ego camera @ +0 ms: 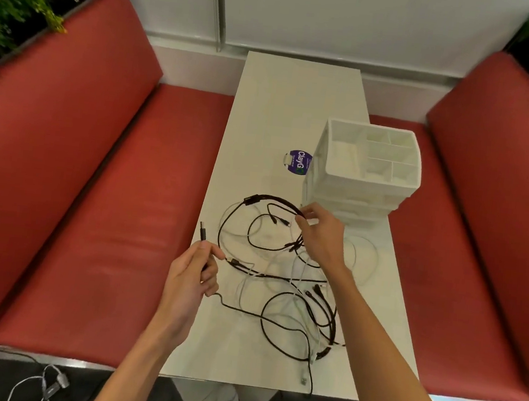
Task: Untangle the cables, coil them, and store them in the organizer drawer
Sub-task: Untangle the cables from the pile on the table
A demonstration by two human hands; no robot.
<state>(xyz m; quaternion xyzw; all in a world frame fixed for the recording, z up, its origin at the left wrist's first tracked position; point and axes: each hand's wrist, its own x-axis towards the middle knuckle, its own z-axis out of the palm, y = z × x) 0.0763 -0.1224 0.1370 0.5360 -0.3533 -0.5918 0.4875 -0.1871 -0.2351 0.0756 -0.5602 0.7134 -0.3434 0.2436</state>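
A tangle of black cables (296, 318) and white cables (365, 256) sprawls over the near half of the narrow white table (286, 104). My left hand (193, 274) grips a black cable just below its USB plug (203, 230), which sticks up past my fingers. My right hand (321, 235) pinches a raised loop of the black cable (273, 198) above the tangle. The white organizer (368, 165) with open top compartments and stacked drawers stands just beyond my right hand; its drawers look closed.
A purple round sticker (298, 162) lies on the table left of the organizer. Red padded benches (108, 216) flank the table on both sides. More white cables (51, 383) lie on the dark floor at the lower left. Green plants fill both upper corners.
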